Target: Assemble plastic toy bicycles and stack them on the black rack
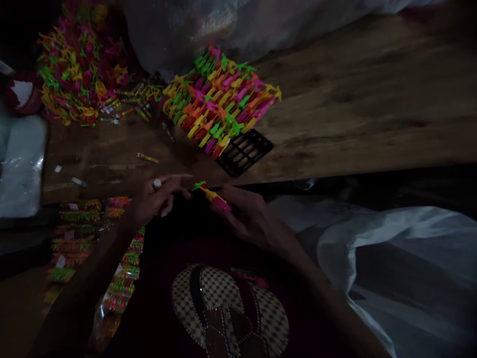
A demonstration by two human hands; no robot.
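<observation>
My right hand is closed round a small plastic toy, yellow and magenta with a green tip that points left. To its left, my left hand wears a ring; its index finger is stretched out near the green tip and the other fingers are bent apart, with nothing in them. Beyond the hands, rows of bright plastic toys stand packed together on a black grid tray. A small patterned stick lies on the wooden table.
A heap of colourful toy pieces and loose patterned sticks are at the back left. Wrapped strips of toys hang or lie at the lower left. A white plastic sack is at the right.
</observation>
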